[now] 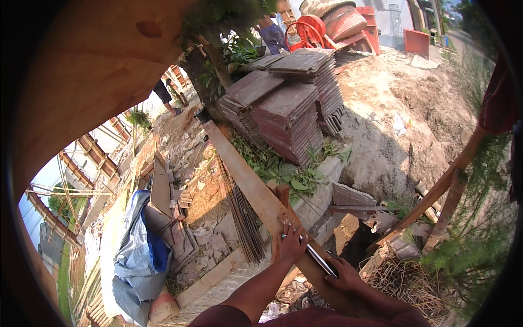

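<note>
A long wooden plank slopes from the upper left down toward my body, with a short wooden post beside it. On the plank lies a shiny metal bar, slanting between my two hands. My left hand is closed over the bar's far end, its knuckles up and its fingers over the plank. My right hand grips the near end of the bar, thumb along it. Most of the fingers' undersides are hidden. A bundle of thin steel rods lies left of the plank.
Stacked roof tiles stand ahead, with an orange cement mixer farther back. A blue-grey tarp lies at left. An orange-brown sheet hangs overhead. Slanting timber and dry twigs are at right. Two people are partly visible far off.
</note>
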### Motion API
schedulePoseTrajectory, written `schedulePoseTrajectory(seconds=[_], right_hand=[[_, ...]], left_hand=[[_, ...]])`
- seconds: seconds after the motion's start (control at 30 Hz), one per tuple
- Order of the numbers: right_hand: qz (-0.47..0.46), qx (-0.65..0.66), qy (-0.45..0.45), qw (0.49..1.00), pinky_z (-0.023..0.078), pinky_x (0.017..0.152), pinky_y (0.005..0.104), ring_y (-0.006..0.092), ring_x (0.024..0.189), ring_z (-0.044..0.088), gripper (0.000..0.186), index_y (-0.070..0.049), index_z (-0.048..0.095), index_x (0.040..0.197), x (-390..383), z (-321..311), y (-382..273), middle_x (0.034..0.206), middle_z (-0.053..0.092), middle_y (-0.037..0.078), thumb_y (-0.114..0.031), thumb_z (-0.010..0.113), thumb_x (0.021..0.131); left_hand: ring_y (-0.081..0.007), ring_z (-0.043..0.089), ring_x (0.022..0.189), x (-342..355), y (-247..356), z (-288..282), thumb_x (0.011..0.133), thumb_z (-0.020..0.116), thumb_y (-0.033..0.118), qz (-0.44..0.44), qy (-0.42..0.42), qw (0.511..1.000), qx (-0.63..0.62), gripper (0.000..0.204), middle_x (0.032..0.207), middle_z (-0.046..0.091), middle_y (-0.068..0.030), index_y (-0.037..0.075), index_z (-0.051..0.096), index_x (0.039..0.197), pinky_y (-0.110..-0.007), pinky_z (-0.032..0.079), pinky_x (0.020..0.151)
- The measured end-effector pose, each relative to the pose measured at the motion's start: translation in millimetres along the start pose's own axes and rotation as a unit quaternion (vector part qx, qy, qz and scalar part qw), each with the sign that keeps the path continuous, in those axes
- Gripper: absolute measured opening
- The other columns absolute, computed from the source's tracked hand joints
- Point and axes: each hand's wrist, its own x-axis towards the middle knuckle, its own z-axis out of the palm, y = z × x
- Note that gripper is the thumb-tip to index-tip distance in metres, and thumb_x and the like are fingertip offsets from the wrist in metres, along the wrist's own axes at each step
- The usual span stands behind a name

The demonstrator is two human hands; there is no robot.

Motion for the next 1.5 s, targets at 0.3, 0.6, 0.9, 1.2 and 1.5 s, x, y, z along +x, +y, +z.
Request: schedulePoseTrajectory(seconds=[0.3, 0.6, 0.9, 1.2, 1.5], right_hand=[[0.003, 0.032, 0.014, 0.999, 0.042, 0.096, 0.0428, 0.0385, 0.115, 0.049, 0.068, -0.009, 0.043, 0.132, -2.3, -5.1, -17.7, 0.127, 0.046, 0.022, -0.038, 0.067, 0.075], [-0.012, -0.103, 0.009, 0.995, 0.043, 0.094, 0.0423, 0.0383, 0.112, 0.051, 0.066, -0.009, 0.045, 0.131, -2.8, 13.6, 29.3, 0.122, 0.049, 0.022, -0.036, 0.066, 0.075], [-0.04, -0.122, 0.034, 0.991, 0.043, 0.094, 0.0436, 0.0399, 0.11, 0.052, 0.059, -0.01, 0.051, 0.126, -6.2, 16.8, 21.1, 0.118, 0.053, 0.023, -0.037, 0.065, 0.076], [-0.038, -0.158, 0.053, 0.985, 0.045, 0.091, 0.044, 0.0395, 0.106, 0.054, 0.057, -0.009, 0.053, 0.123, -15.4, 26.9, 19.2, 0.118, 0.053, 0.023, -0.035, 0.066, 0.075], [-0.035, -0.285, 0.156, 0.945, 0.041, 0.09, 0.0539, 0.0395, 0.114, 0.044, 0.039, 0.004, 0.053, 0.1, 15.7, 68.7, 32.4, 0.118, 0.047, 0.021, -0.023, 0.062, 0.074]], left_hand=[[-0.0316, 0.018, 0.138, -0.4, -5.1, 6.7, 0.088, 0.049, 0.039, -0.002, -0.004, 1.0, -0.005, 0.048, 0.141, 0.034, -0.0121, 0.009, 0.052, 0.126, -0.062, 0.013, 0.106], [-0.0335, 0.019, 0.138, -2.9, 0.4, -1.3, 0.088, 0.05, 0.04, 0.011, 0.002, 1.0, 0.006, 0.049, 0.139, 0.036, -0.0126, 0.01, 0.051, 0.126, -0.058, 0.011, 0.108], [-0.0343, 0.017, 0.139, 1.6, -12.9, -13.4, 0.088, 0.051, 0.045, 0.015, -0.057, 0.998, -0.038, 0.06, 0.145, 0.03, -0.0129, 0.012, 0.039, 0.137, -0.054, 0.019, 0.108], [-0.036, 0.033, 0.132, -151.0, -112.3, -0.8, 0.085, 0.055, 0.043, -0.188, -0.044, 0.963, -0.186, 0.07, 0.14, 0.034, -0.0241, -0.001, 0.034, 0.136, -0.044, 0.025, 0.109], [-0.0347, 0.046, 0.12, -370.8, -144.8, -21.7, 0.078, 0.061, 0.026, -0.471, -0.073, 0.873, -0.105, 0.062, 0.13, 0.046, -0.022, 0.004, 0.042, 0.132, -0.042, 0.038, 0.098]])
